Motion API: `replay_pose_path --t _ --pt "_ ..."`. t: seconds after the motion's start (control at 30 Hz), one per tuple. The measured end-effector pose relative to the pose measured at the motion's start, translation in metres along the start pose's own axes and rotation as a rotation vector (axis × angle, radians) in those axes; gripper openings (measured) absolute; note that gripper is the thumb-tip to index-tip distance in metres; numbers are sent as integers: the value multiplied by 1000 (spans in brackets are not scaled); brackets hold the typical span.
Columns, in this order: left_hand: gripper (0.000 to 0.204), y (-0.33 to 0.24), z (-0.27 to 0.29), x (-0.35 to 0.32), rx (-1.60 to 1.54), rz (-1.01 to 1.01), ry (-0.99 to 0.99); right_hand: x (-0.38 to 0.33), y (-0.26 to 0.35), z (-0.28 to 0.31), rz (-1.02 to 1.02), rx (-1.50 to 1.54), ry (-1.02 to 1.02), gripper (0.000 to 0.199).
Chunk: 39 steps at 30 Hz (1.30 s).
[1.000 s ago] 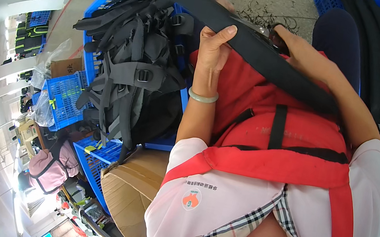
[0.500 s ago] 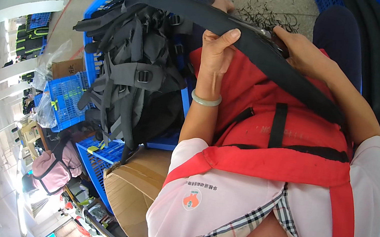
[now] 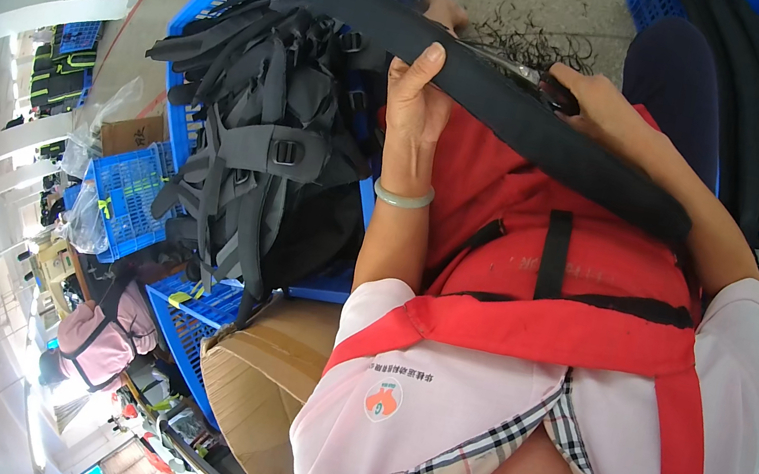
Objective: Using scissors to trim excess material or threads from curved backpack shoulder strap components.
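Note:
A long, flat black padded strap [image 3: 558,145] slants across my lap, from the crate at the left down to my right forearm. My left hand [image 3: 418,102] grips it near its far end, thumb on top and fingers beneath. On the strap's far side, my right hand [image 3: 606,113] is closed around the dark handles of scissors [image 3: 528,73]. Their metal blades lie along the strap's far edge, pointing left, and are partly hidden by it. Under the strap, a red apron [image 3: 478,194] covers my lap.
At my left, a blue crate [image 3: 176,112] is heaped with black and grey straps [image 3: 263,150] with buckles. A cardboard box [image 3: 271,360] stands nearer. Dark clippings [image 3: 536,41] litter the floor ahead. More black strips [image 3: 757,111] fill a blue crate at the far right.
The strap and my left hand have shifted a little to the left. More of the scissors' blades shows now beyond the strap's edge.

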<state>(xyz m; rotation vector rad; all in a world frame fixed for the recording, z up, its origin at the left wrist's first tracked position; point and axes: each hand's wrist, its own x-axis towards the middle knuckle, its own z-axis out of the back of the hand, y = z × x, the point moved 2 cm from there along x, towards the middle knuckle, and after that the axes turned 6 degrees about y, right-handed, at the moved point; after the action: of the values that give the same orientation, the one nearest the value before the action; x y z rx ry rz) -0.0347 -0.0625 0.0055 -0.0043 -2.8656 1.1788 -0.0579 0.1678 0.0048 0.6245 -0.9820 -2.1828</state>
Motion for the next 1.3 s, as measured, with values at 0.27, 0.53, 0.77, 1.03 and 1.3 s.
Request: replay_pose_path --t 0.27,0.53,0.77,1.03,1.3 --pt "18 9 -19 -5 42 2 6 2 15 9 17 -9 65 55" --pt "18 10 -13 -6 11 11 30 6 14 3 -10 -66 46 46" --pt "16 7 -15 -4 13 29 60 2 11 1 52 -15 -70 35" --pt "19 -6 -10 2 40 -39 34 2 22 10 6 22 13 52" --pt "18 -4 -12 1 52 -47 30 13 32 17 19 -88 57 60"
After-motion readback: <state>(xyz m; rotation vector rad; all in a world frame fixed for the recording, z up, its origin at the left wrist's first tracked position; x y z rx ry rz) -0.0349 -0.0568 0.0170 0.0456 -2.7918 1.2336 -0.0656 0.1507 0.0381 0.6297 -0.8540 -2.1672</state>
